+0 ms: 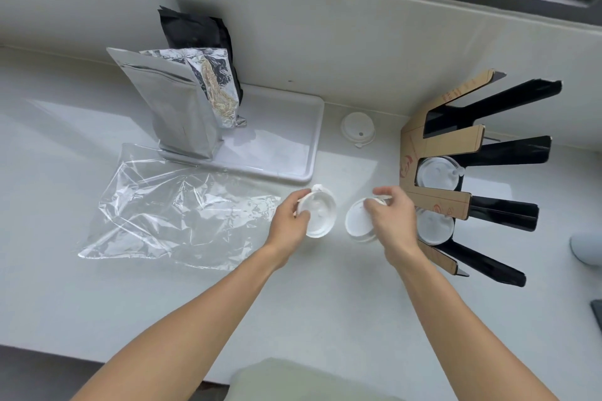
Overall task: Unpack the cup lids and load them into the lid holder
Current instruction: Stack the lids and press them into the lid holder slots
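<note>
My left hand (291, 223) grips a small stack of white cup lids (321, 216) by its left rim, just above the white counter. My right hand (394, 221) holds a second stack of white lids (356, 225) from its right side. The two stacks are side by side, a little apart. To the right stands the cardboard-and-black lid holder (446, 137) with several slots; white lids (435, 172) sit in a middle slot and more lids (435, 226) in the one below it. A single white lid (358, 128) lies on the counter behind my hands.
An empty clear plastic bag (169, 215) lies flat at the left. A white tray (293, 140) behind it carries a silver foil pouch (182, 107) and a black pouch (198, 32). A grey rounded object (586, 249) sits at the right edge.
</note>
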